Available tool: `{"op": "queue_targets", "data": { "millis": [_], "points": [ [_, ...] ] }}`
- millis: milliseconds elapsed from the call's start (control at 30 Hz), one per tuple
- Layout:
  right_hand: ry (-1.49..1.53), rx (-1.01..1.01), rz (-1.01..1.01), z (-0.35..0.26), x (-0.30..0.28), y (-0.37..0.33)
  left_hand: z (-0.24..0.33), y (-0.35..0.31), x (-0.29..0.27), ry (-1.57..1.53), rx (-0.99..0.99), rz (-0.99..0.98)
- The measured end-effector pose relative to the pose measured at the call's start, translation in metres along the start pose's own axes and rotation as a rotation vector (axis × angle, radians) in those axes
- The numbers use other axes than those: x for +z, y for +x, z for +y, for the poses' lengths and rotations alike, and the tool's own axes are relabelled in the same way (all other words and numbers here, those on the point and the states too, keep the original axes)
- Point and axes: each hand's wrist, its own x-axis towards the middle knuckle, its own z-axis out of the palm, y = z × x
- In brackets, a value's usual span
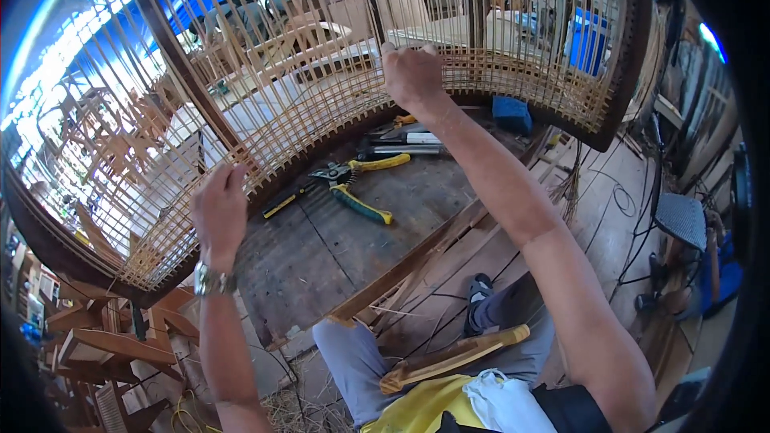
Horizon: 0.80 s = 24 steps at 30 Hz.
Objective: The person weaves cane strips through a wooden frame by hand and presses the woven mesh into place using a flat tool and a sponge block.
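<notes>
Curled right fingers (pixel 391 50) and left fingers (pixel 238 176) at cane (pixel 305 124); could not tell grip. Had pliers (pixel 346 194) on surface (pixel 321 273) below right fingers.

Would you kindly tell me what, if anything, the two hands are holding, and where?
The left hand and right hand are both at the cane lattice; whether either grips a strand, and at which part, cannot be told.

R hand (pixel 414 76) is curled, fwd of L hand (pixel 220 212).

Head view faces down, near the woven frame (pixel 329 133); edges perhaps blurred.
</notes>
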Motion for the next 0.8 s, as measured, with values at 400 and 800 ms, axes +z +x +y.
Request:
{"op": "queue_targets", "data": {
  "millis": [400,800],
  "points": [
    [0.248,0.039,-0.147,0.063,-0.007,-0.033,-0.15,-0.129,-0.144,-0.19,-0.564,0.107],
    [0.433,0.239,-0.336,0.229,-0.042,-0.169,0.014,-0.008,-0.035,0.091,0.047,0.062]
  ]
}}
